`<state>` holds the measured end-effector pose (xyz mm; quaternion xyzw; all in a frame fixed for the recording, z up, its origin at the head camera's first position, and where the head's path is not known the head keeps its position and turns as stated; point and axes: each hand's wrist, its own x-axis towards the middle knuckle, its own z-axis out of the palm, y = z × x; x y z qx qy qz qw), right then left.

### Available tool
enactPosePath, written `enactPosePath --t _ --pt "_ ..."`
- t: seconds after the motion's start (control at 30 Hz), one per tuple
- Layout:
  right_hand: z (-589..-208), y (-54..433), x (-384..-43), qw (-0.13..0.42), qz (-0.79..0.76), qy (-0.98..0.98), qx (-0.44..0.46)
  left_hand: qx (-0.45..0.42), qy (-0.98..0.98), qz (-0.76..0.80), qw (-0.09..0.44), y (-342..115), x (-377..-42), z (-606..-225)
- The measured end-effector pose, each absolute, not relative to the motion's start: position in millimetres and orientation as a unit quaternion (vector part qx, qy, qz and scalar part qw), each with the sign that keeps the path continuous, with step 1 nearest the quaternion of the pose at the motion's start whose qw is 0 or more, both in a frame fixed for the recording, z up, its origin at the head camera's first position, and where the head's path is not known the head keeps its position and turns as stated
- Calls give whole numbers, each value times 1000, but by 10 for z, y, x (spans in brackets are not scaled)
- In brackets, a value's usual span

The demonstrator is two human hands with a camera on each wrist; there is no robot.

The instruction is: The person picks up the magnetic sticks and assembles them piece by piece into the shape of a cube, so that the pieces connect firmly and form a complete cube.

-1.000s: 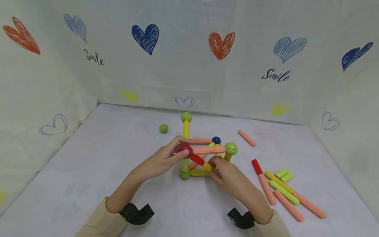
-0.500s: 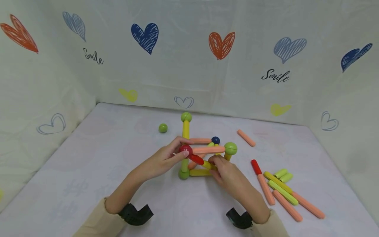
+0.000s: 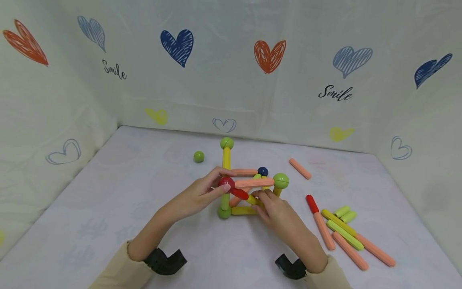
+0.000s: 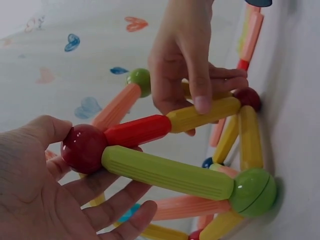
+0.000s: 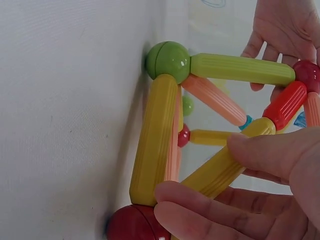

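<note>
A frame of grooved rods and balls stands on the table, and both hands are at it. My left hand (image 3: 198, 196) holds a red ball (image 3: 226, 184) at its upper near corner, thumb on one side and fingers behind. From that ball a short red rod (image 4: 137, 131) slants down, end to end with a yellow rod (image 4: 222, 107). My right hand (image 3: 283, 214) pinches this yellow rod, whose lower end meets a dark red ball (image 5: 135, 223) at the table. A lime rod (image 4: 167, 172) joins the held ball to a green ball (image 4: 253, 192) below.
Right of the frame lie loose rods: salmon (image 3: 351, 251), lime (image 3: 345, 235), yellow (image 3: 339, 222) and a red one (image 3: 312, 204). Another salmon rod (image 3: 300, 168) lies farther back. A loose green ball (image 3: 199, 156) sits behind the left hand. A heart-printed curtain (image 3: 231, 96) encloses the table.
My right fingers have shifted very slightly left along the yellow rod. The left hand still holds the red ball, and the frame stands as before.
</note>
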<state>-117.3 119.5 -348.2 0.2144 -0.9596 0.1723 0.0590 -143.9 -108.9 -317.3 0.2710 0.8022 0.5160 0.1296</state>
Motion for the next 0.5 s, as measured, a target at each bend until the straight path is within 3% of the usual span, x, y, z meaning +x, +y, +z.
enactPosePath --t 0.17,0.5 --pt "-3462 1201 -1157 51 186 -959 209 278 807 504 132 -1125 -1436 -3162" --pt "-3109 1524 -1094 -88 286 -926 230 263 819 482 164 -1312 -1473 -3111"
